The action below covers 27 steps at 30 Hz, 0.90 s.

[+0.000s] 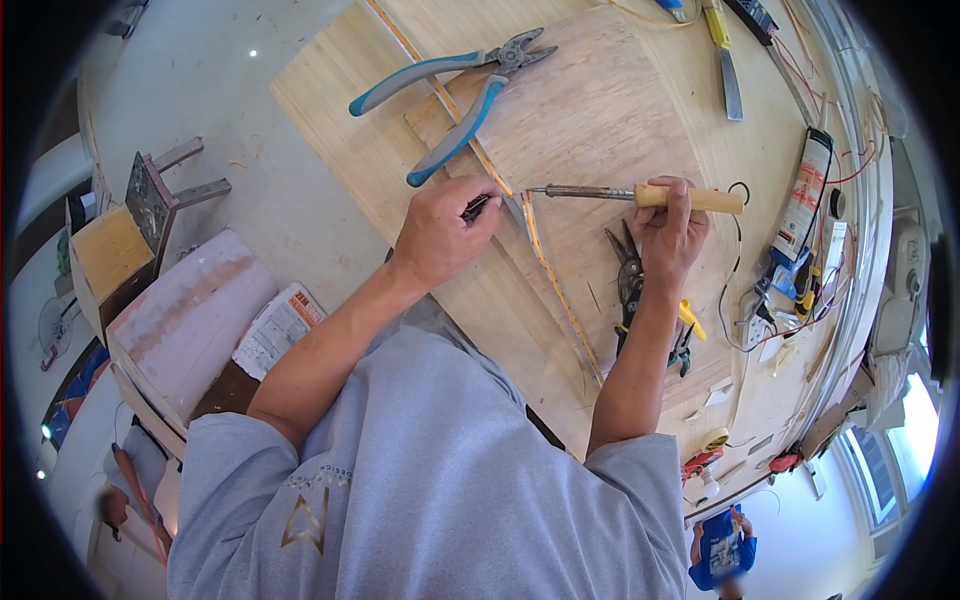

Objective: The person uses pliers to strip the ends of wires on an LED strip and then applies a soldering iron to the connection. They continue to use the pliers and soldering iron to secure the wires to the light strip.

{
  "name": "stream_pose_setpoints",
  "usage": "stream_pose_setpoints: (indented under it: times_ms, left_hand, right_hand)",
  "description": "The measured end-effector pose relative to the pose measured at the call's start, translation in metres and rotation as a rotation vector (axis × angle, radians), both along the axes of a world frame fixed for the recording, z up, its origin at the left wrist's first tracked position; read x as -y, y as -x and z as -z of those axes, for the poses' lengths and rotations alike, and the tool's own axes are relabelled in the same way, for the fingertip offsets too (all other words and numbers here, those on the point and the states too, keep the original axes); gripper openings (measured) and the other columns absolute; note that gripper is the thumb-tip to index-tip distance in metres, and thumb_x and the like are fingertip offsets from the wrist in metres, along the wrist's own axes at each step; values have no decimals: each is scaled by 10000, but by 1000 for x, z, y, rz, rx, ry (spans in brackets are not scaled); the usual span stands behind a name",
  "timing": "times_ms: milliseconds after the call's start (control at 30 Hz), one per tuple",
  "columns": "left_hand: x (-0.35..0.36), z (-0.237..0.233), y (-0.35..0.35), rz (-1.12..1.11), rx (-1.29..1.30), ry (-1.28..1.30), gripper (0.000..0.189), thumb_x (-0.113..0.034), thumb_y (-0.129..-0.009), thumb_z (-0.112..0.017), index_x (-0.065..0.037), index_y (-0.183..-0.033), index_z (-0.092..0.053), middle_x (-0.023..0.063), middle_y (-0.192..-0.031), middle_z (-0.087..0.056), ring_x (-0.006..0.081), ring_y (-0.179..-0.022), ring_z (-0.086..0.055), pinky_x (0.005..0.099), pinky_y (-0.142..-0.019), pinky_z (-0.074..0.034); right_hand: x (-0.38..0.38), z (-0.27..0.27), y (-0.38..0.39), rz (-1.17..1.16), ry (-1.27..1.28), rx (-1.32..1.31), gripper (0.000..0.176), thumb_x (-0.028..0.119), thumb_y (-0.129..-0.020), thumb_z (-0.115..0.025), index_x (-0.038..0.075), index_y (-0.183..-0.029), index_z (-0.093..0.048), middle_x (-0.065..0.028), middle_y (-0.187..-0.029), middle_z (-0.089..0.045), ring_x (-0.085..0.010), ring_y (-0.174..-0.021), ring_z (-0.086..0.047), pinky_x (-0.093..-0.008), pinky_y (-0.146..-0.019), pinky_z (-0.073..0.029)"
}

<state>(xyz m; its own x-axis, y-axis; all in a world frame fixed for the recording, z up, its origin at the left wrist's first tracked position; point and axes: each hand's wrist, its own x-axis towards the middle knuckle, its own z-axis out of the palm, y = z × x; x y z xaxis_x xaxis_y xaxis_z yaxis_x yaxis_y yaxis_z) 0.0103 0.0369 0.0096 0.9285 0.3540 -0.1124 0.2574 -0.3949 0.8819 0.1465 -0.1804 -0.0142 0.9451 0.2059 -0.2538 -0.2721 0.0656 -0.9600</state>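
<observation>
My right hand (668,235) holds the soldering iron (650,195). My left hand (440,235) pinches a small dark tool (477,208) near the blue pliers (468,116).

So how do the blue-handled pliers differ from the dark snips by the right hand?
The blue-handled pliers lie untouched, handles spread wide; the dark snips lie partly hidden under the right hand, which grips a soldering iron. The pliers' grips are blue, the snips' yellow. Both rest on the plywood board.

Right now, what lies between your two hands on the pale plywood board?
Head view: the wooden-handled soldering iron's metal shaft, held by the right hand, points toward the left hand, tip near a thin yellow strip; otherwise bare plywood.
</observation>
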Motion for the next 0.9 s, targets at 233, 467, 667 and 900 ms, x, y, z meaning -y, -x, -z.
stream_pose_setpoints:
  times_ms: [233, 467, 667, 900]
  left_hand:
    - [1, 1, -1, 2, 19, -17, 91, -31, -805, -633, 4, -889, -635, 105, -729, -637, 131, -589, -574, 258, -556, -460]
    - [2, 0, -4, 1, 23, -16, 90, -30, -796, -644, 8, -877, -635, 113, -702, -620, 135, -559, -545, 275, -529, -441]
    - [2, 0, -4, 6, 27, -18, 90, -29, -794, -647, 11, -872, -630, 114, -713, -623, 140, -565, -551, 274, -533, -443]
    - [2, 0, -5, 18, 24, -19, 88, -26, -793, -635, 12, -871, -624, 124, -736, -629, 186, -606, -583, 292, -554, -464]
  right_hand:
    - [-1, 0, 0, -5, -9, -3, 306, 258, -967, -504, -5, -856, -614, -72, -666, -584, -87, -473, -504, -202, -430, -392]
    - [-1, -1, 0, 12, 2, -9, 299, 267, -965, -508, 9, -854, -610, -55, -659, -574, -76, -469, -491, -198, -432, -380]
    - [-1, -1, 0, 19, -2, -6, 287, 261, -964, -509, 16, -851, -607, -44, -654, -566, -66, -466, -480, -194, -431, -373]
    - [-1, -1, -1, 10, 6, 9, 283, 254, -964, -509, 13, -852, -605, -49, -653, -567, -70, -461, -481, -197, -426, -373]
